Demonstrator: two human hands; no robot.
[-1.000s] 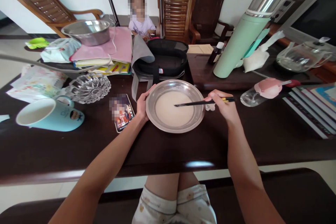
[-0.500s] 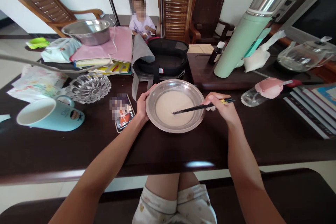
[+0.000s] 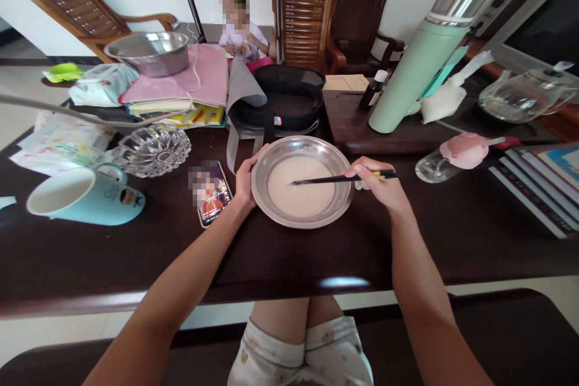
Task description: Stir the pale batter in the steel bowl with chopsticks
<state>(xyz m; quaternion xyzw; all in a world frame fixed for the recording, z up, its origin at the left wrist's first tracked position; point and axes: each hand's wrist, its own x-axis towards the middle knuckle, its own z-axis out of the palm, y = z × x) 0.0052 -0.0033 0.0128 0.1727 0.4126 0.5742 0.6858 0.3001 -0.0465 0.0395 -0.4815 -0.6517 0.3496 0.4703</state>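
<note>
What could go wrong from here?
Spill: the right hand holds chopsticks in the pale liquid; a brisk stroke might slop it over the metal bowl's rim.

Wet phone: the lit phone lies beside the left hand, possibly within splash range.

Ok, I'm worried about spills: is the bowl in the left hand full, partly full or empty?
Partly full: the bowl holds pale liquid, with bare metal wall around above it. I cannot tell the depth.
</note>
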